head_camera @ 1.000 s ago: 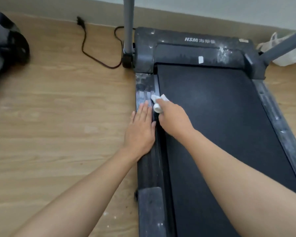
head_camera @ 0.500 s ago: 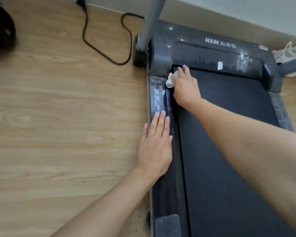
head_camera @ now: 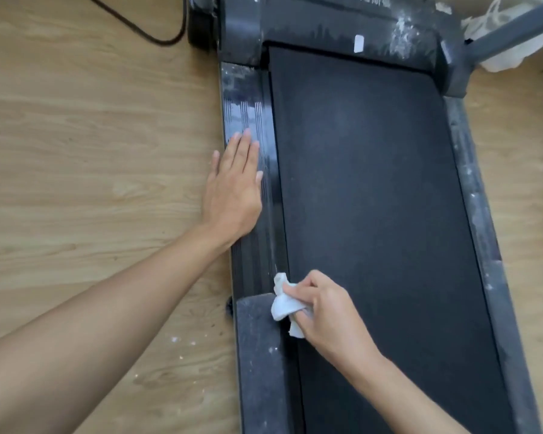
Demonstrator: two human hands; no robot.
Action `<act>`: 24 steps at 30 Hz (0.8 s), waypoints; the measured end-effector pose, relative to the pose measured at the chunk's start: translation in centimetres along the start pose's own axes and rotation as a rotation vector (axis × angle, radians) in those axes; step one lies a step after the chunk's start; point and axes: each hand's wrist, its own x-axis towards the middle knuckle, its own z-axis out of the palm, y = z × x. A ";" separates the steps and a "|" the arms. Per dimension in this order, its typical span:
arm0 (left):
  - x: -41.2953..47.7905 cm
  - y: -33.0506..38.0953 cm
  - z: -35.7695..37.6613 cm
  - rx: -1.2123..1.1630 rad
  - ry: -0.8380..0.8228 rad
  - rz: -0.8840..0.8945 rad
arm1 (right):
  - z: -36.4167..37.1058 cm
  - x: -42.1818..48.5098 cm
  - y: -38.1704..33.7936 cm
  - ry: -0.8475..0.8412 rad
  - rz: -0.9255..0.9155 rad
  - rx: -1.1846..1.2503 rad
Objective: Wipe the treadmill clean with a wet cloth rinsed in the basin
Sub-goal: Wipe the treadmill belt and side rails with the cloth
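- Since half a second ago the right hand [head_camera: 323,311] has come back from the front of the treadmill [head_camera: 326,23] towards the person, carrying the white cloth [head_camera: 282,303].
- Its fingers are curled round the bunched cloth, which touches the inner edge of the left side rail [head_camera: 248,104], where the dusty end cap [head_camera: 257,355] begins, beside the black belt [head_camera: 373,198].
- The left hand [head_camera: 235,189] lies flat on that rail, fingers straight, holding nothing.
- A white plastic bag [head_camera: 508,42] sits behind the right upright [head_camera: 511,29]; its contents cannot be made out.
- A black cable [head_camera: 157,36] loops on the wooden floor [head_camera: 91,136].
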 end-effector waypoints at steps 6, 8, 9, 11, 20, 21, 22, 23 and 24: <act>-2.8 0.5 0.2 -0.027 0.052 -0.006 | 1.7 -4.4 1.8 -0.054 0.070 0.030; -3.6 0.4 0.5 -0.078 0.088 -0.036 | 1.0 -1.3 0.5 0.024 0.029 -0.016; -3.7 0.3 0.5 -0.105 0.101 -0.043 | 0.5 0.6 -0.6 0.078 -0.017 -0.044; -3.5 0.0 0.7 -0.135 0.122 -0.043 | -0.3 6.5 -2.5 0.149 -0.114 -0.010; -3.6 -0.2 1.1 -0.178 0.172 0.000 | -7.1 33.3 -14.4 0.409 -0.101 -0.360; -3.8 -0.3 1.2 -0.174 0.167 0.005 | -7.4 33.9 -15.0 0.420 -0.100 -0.393; -3.8 -0.3 1.3 -0.171 0.159 0.005 | -7.3 34.6 -15.0 0.441 -0.108 -0.395; -3.8 -0.3 1.4 -0.171 0.153 0.003 | -7.0 34.7 -15.0 0.456 -0.100 -0.384; -3.7 -0.4 1.5 -0.173 0.151 0.001 | -6.6 34.6 -14.6 0.463 -0.106 -0.379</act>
